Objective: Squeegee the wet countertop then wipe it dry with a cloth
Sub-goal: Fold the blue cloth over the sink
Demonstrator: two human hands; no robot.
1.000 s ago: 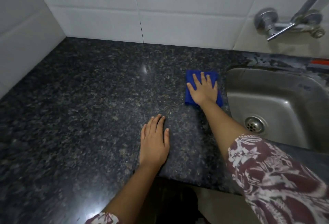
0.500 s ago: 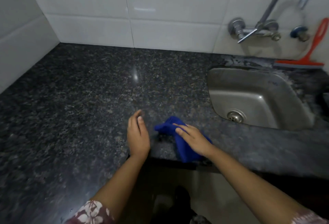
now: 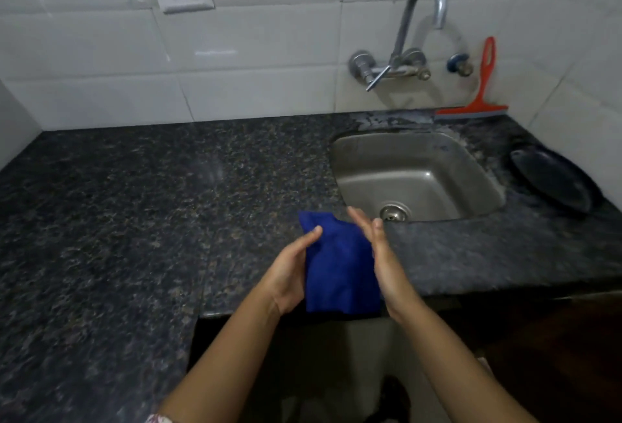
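The blue cloth (image 3: 340,267) is now lifted off the countertop (image 3: 134,214) and held between both palms at the near edge, just left of the sink (image 3: 417,173); half a second ago it lay bunched on the stone under the right hand (image 3: 383,261) alone. The left hand (image 3: 292,274), earlier flat on the counter, now presses the cloth's left side, fingers extended; the right hand presses the other side. The red squeegee (image 3: 478,99) leans against the far wall tiles beside the tap (image 3: 414,35). No readable writing shows.
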